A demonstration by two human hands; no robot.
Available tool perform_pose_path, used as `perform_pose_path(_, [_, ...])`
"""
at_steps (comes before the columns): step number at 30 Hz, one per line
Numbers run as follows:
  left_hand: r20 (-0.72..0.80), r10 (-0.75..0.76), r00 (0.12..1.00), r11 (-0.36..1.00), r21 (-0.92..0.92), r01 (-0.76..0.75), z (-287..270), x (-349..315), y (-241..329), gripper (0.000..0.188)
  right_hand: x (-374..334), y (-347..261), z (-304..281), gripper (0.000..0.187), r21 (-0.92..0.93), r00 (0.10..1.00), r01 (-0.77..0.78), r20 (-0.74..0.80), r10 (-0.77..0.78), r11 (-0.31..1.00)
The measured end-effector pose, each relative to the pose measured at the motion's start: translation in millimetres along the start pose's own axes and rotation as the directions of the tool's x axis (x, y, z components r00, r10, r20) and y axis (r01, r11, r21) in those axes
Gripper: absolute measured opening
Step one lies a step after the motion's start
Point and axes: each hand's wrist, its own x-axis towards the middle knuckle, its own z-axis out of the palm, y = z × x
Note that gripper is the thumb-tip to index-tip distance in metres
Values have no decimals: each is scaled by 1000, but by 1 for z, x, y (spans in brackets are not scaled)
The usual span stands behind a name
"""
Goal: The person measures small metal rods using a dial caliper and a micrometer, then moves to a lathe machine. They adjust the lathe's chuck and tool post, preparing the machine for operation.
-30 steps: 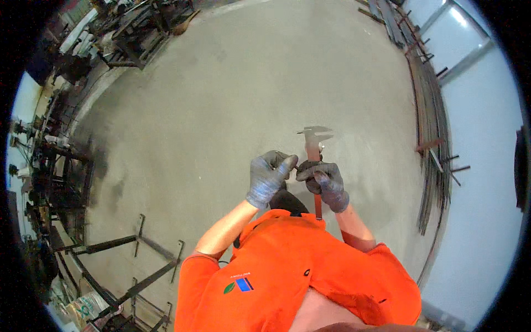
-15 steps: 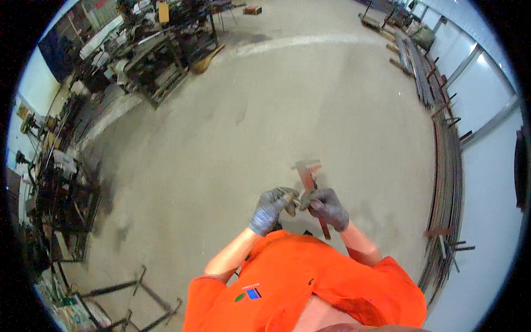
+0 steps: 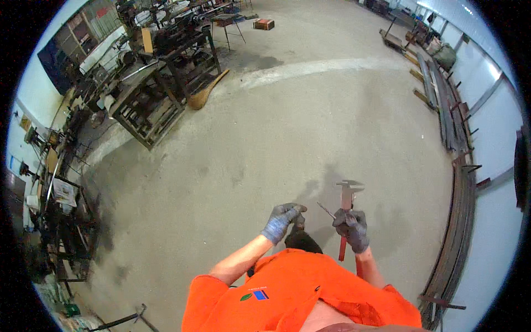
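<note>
My right hand point(image 3: 352, 227), in a grey work glove, is closed round a caliper point(image 3: 346, 198). The caliper's metal jaws point away from me, and its reddish lower end sticks out below the hand. The same hand grips a thin metal rod point(image 3: 325, 209) that looks like a drill bit, its tip slanting up to the left. To the left, apart from both tools, my gloved left hand point(image 3: 282, 219) has its fingers drawn together toward the thumb. Whatever may be between those fingertips is too small to make out.
Dark machines and a metal workbench point(image 3: 149, 110) stand at the left, with a broom point(image 3: 202, 98) leaning beside it. Long metal bars point(image 3: 456, 221) lie along the right wall. A small reddish box point(image 3: 264, 24) sits on the far floor. A metal frame point(image 3: 124, 320) shows at lower left.
My hands, close together before, have separated. The right one has moved right and nearer with the caliper, and the thin rod now shows in it. The view has shifted too.
</note>
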Motion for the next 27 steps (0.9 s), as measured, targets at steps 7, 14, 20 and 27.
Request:
perform_pose_path(7, [-39,44,998,991,-122,-48,3,155,125,37,248,-74,-11,23,-356,923,139,384,9,924])
perform_pose_path(14, [-99,139,985,987,-72,-147,-60,361,200,38,474,-92,-32,15,-464,831,429,539,-138,775])
perform_pose_path(20, [15,250,968,962,109,-251,-78,548,307,33,647,-150,-71,15,-615,905,311,423,-29,725])
perform_pose_path(27, [-197,408,891,852,432,-295,-130,795,429,20,919,-177,-144,37,-313,913,300,369,-176,901])
